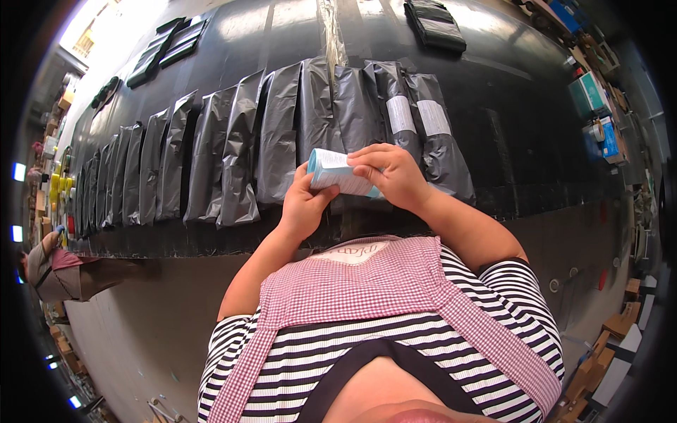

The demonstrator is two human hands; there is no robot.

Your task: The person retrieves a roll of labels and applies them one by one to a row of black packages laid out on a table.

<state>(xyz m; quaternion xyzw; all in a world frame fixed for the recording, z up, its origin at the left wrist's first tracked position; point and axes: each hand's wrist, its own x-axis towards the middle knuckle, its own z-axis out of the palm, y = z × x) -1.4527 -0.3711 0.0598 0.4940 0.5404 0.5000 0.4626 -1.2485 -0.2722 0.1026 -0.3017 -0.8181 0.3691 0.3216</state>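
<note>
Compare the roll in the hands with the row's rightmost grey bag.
The roll is pale blue and white; the rightmost bag is grey with a white label. The roll is short; the bag is longer. The left hand and right hand hold the roll; the bag lies on the table. Both show white printed areas.

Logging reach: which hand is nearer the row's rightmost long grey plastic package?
Right: the right hand is just left of the package; the left hand is farther left.
</note>
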